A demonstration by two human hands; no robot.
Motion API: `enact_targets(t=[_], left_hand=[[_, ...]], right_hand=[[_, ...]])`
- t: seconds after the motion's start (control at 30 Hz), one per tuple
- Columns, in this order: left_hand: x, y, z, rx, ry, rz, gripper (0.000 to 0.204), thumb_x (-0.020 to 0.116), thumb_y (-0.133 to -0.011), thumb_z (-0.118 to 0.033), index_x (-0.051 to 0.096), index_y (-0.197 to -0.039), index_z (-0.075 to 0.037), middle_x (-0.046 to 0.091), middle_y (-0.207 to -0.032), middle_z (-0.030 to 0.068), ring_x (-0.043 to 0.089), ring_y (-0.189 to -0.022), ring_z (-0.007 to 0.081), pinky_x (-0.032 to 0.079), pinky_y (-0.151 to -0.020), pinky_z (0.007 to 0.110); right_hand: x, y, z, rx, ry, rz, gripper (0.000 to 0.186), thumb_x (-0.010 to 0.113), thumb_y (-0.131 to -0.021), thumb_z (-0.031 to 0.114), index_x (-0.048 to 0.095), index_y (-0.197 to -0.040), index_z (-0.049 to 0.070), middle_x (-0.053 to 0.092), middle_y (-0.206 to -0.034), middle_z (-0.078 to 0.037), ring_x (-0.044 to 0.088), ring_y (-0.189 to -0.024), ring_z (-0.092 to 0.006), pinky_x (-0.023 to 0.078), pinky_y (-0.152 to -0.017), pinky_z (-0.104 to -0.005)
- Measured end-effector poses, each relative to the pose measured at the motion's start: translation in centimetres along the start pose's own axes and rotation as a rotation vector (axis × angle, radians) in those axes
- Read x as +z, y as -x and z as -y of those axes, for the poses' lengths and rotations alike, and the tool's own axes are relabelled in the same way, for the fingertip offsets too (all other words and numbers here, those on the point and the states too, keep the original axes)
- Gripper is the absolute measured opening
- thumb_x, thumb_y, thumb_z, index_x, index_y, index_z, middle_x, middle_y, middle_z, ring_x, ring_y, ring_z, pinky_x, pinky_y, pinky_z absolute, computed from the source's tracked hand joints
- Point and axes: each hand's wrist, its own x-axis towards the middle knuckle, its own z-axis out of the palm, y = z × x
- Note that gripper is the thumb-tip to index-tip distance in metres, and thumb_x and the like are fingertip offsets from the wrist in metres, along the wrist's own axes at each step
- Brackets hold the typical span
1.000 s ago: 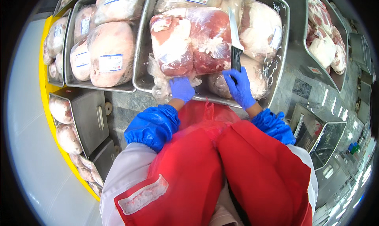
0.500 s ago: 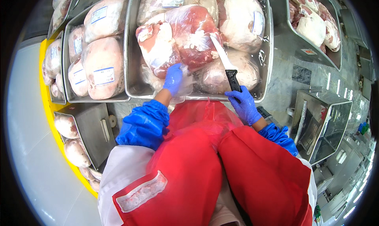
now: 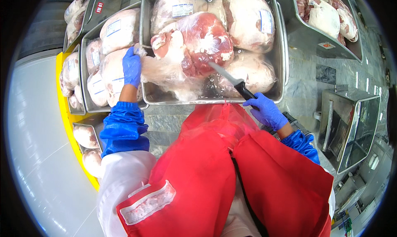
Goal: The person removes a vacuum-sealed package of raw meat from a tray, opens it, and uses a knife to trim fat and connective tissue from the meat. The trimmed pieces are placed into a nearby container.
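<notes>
A metal tub (image 3: 145,88) in front of me holds several large wrapped cuts of meat. On top of them lies an unwrapped piece of red raw meat (image 3: 209,36) with white fat. My left hand (image 3: 132,68), in a blue glove, is closed on clear plastic wrap (image 3: 163,73) at the tub's left side. The wrap stretches from that hand across to the meat. My right hand (image 3: 266,110), also gloved, grips the black handle of a knife (image 3: 240,86). Its blade points up and left, with the tip at the lower part of the bare meat.
Another metal tub (image 3: 84,55) with labelled wrapped meat stands close on the left. At the upper right is a metal bin (image 3: 306,36) of unwrapped meat. A metal cart (image 3: 355,127) stands on the tiled floor to the right. A yellow edge (image 3: 63,98) runs along the left.
My left hand has moved left and up, drawing the plastic wrap out across the tub. The knife has tilted further left, its tip lower on the meat.
</notes>
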Motion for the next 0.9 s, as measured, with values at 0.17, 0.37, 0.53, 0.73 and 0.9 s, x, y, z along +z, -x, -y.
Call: enact_targets(t=[0.17,0.37,0.53,0.73,0.9], left_hand=[[-3.2,2.6,13.1,0.023,-0.264,0.209,0.032,0.054,-0.073,-0.013,0.052,-0.103,-0.001,0.059,-0.095,0.0171,0.058,-0.084,0.0289,0.045,-0.074,0.036],[4.6,7.7,21.2,-0.415,-0.107,0.395,0.066,0.068,-0.059,-0.016,0.044,-0.117,0.003,0.053,-0.108,0.0177,0.053,-0.099,0.0301,0.043,-0.084,0.037],[5.8,7.3,14.5,-0.668,0.169,0.735,0.057,0.062,-0.064,-0.016,0.042,-0.118,-0.009,0.053,-0.1,0.0088,0.052,-0.093,0.0223,0.045,-0.077,0.032],[2.4,8.1,13.6,-0.849,0.492,0.884,0.048,0.057,-0.07,-0.013,0.042,-0.116,-0.012,0.05,-0.1,0.0062,0.053,-0.089,0.0212,0.049,-0.074,0.034],[3.8,10.2,9.9,-0.581,0.549,0.937,0.047,0.056,-0.072,-0.009,0.041,-0.116,-0.006,0.052,-0.107,0.0104,0.053,-0.099,0.0239,0.047,-0.082,0.036]], right_hand=[[1.0,-1.5,0.5,-0.086,0.16,0.23,0.018,0.054,-0.069,0.009,0.063,-0.085,0.013,0.058,-0.08,-0.015,0.057,-0.077,-0.034,0.046,-0.067,-0.0401],[7.8,-10.2,2.8,-0.141,0.011,0.373,0.025,0.056,-0.064,0.008,0.065,-0.087,0.011,0.063,-0.083,-0.013,0.06,-0.078,-0.0303,0.048,-0.072,-0.0368],[11.8,-11.3,4.1,-0.073,-0.175,0.328,0.03,0.055,-0.062,0.011,0.065,-0.091,0.01,0.063,-0.086,-0.014,0.06,-0.081,-0.0289,0.047,-0.076,-0.0349],[9.5,-5.7,9.4,0.06,-0.355,0.176,0.026,0.056,-0.063,0.009,0.065,-0.088,0.008,0.062,-0.085,-0.014,0.06,-0.077,-0.0274,0.047,-0.07,-0.0341],[4.3,1.5,14.6,0.086,-0.223,0.009,0.027,0.059,-0.064,0.01,0.063,-0.09,0.009,0.06,-0.089,-0.014,0.057,-0.083,-0.0293,0.045,-0.076,-0.037]])
